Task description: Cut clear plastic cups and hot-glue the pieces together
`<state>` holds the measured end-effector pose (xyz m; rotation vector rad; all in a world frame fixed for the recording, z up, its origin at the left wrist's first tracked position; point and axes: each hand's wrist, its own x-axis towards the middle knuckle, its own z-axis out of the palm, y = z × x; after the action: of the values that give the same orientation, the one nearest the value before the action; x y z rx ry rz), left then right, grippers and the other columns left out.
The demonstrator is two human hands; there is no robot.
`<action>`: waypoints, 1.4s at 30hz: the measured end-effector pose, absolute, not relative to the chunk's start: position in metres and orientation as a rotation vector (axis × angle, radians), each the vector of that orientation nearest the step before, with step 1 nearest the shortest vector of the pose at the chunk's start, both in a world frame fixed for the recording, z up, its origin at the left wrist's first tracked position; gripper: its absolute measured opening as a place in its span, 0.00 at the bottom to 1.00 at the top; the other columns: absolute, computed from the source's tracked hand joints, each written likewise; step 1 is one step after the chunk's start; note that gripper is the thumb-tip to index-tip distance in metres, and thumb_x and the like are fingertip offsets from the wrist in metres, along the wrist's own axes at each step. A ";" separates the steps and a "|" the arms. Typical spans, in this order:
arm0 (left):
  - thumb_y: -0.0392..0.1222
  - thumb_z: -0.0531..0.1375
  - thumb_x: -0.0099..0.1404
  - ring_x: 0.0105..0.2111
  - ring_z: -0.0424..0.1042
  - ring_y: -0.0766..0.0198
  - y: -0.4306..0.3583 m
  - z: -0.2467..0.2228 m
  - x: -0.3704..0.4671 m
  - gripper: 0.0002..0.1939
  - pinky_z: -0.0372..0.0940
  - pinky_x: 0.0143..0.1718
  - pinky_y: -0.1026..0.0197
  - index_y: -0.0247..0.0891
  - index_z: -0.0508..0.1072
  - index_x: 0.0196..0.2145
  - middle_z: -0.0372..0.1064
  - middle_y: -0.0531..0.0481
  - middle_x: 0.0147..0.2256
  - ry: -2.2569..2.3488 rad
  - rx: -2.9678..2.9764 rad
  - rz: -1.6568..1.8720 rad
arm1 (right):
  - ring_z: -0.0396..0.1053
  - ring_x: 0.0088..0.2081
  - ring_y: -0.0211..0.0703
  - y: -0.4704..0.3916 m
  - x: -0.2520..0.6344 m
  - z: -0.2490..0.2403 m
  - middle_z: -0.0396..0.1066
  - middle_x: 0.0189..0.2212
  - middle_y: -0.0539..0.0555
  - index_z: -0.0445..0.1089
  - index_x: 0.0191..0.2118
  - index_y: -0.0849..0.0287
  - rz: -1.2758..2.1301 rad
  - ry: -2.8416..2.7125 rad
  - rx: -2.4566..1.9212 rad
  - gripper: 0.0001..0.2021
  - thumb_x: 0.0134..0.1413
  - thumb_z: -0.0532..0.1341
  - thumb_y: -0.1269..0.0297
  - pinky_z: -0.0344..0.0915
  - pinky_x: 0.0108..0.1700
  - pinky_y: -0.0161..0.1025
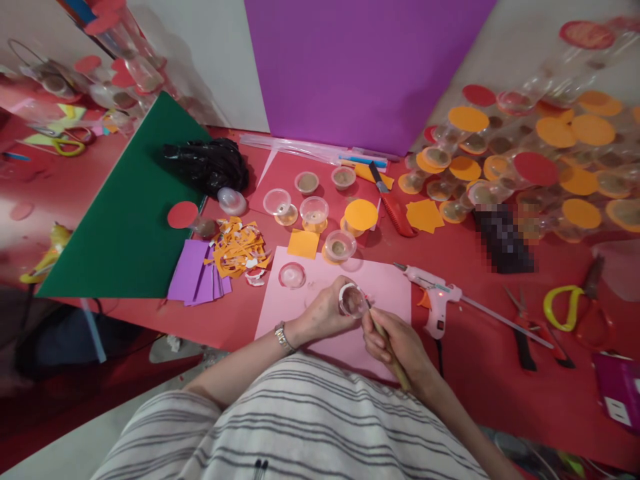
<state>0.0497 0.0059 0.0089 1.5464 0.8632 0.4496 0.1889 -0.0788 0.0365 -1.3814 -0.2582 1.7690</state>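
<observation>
"Red covers the surface (480,360), and a purple board (360,67) stands upright behind it. What do you have at the hands?"

"I see the left hand (327,307) with its grip closed round a small cup (353,301) — tilted, its round mouth partly edged in white. It's held above a pink sheet (385,273), close to the wearer's striped top (300,427)."

"And the right?"

"On my feed the right hand (400,340) is just beside it. That grip is closed on a slim tool with a tan handle (399,372). Its tip is at the cup's right edge; I can't tell from here whether they touch."

"Anything else on the sheet?"

"I make out a clear round piece (292,275) near its upper left corner. Beyond the sheet are several clear cups (307,182) and an orange square (303,244). Left of those I have a heap of orange scraps (237,247), partly over purple strips (193,270)."

"Right side?"

"Just past the sheet's edge lies a glue gun (437,303), a small light glowing on its body — then pliers (523,317) and yellow-handled scissors (550,308). Farther back, clear plastic pieces crowd together with orange discs (469,119)."
</observation>
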 end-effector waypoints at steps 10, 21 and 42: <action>0.39 0.64 0.54 0.29 0.69 0.67 0.007 0.010 0.050 0.14 0.65 0.30 0.65 0.37 0.65 0.37 0.71 0.52 0.33 0.868 1.487 0.488 | 0.47 0.12 0.26 -0.080 0.191 0.041 0.54 0.12 0.41 0.64 0.22 0.59 1.787 -0.358 -1.392 0.21 0.46 0.65 0.44 0.40 0.16 0.29; 0.42 0.63 0.57 0.29 0.70 0.67 0.006 0.008 0.048 0.14 0.66 0.30 0.65 0.38 0.64 0.39 0.72 0.51 0.32 0.835 1.580 0.468 | 0.48 0.12 0.27 -0.078 0.190 0.038 0.54 0.12 0.41 0.64 0.23 0.58 1.778 -0.361 -1.448 0.23 0.44 0.65 0.41 0.41 0.16 0.29; 0.38 0.64 0.54 0.31 0.71 0.67 0.006 0.010 0.049 0.18 0.66 0.31 0.65 0.39 0.62 0.40 0.71 0.52 0.34 0.869 1.473 0.493 | 0.54 0.17 0.32 -0.085 0.198 0.038 0.58 0.16 0.44 0.65 0.27 0.57 1.692 -0.586 -1.480 0.23 0.53 0.60 0.39 0.48 0.18 0.32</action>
<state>0.0486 0.0063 0.0105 1.4733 0.8689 0.4933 0.1983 -0.0853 0.0379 -1.4797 -0.5858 1.6920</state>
